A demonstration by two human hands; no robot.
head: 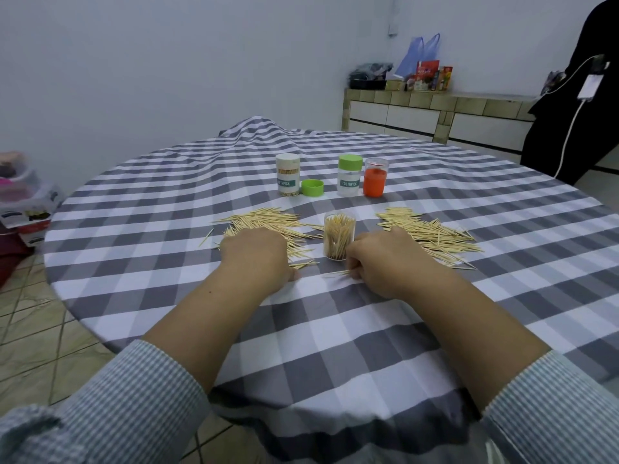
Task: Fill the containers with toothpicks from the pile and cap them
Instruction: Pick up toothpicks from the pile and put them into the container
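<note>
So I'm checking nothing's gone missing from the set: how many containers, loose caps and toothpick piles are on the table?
Containers: 4 (open clear one, white-capped, green-capped, orange)
Loose caps: 1 (green cap)
Toothpick piles: 2 (left pile, right pile)
Total: 7

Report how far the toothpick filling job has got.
Done, apparently: the green-capped container. In hand: the open clear container is nearly full; the right hand pinches more toothpicks. Left: two piles, and the loose green cap beside the white-topped container.
</note>
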